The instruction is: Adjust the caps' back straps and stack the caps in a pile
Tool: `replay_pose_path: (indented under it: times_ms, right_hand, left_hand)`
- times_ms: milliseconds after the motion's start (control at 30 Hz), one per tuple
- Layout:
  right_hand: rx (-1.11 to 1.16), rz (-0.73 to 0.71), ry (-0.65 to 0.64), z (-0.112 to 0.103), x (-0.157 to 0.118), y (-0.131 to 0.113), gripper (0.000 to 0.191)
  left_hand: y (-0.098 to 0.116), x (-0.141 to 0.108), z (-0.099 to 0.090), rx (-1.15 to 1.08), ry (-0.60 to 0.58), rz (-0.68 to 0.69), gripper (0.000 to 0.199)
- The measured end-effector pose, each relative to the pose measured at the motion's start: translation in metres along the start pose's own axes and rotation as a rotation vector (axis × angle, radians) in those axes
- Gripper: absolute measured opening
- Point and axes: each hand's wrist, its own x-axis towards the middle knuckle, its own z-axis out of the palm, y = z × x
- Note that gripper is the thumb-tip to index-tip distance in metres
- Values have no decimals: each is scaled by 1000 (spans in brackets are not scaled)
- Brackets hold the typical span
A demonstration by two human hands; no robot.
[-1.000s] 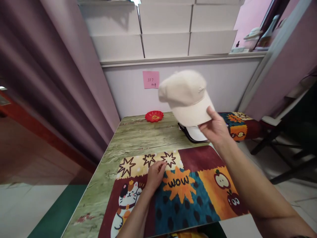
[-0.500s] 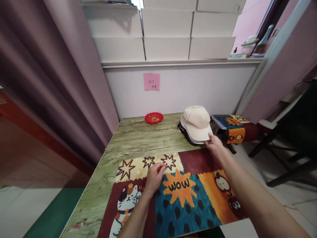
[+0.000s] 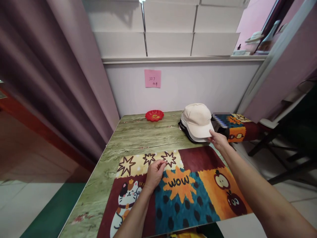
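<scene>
A cream baseball cap [image 3: 198, 115] lies on top of a stack of caps at the table's back right, its brim pointing toward me and to the right. Below it white and black cap edges show. My right hand [image 3: 218, 138] grips the cream cap's brim at its right corner, thumb on top and the other fingers underneath, partly hidden. Closed in a loose pinch, my left hand [image 3: 156, 170] is over the patterned mat [image 3: 200, 158], near its star drawings. Nothing shows between its fingertips.
A red scalloped dish [image 3: 154, 115] sits at the table's back edge. Behind the table [image 3: 138, 135] is a wall with a pink note [image 3: 152, 78]. Beyond the caps at right are dark items and another patterned mat [image 3: 237, 125]. A purple curtain [image 3: 74, 66] hangs at left.
The view has tilted down slightly, so the wall and table sit a little higher in it. Both hands and the cap stack keep nearly the same places on the table.
</scene>
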Motion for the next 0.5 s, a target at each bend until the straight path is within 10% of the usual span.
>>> replay_pose_path:
  times_ms: [500]
  right_hand:
    - [-511,-135,-52,-24,9,3,25]
  left_hand:
    - [-2,0,0,23,-6,-4,23]
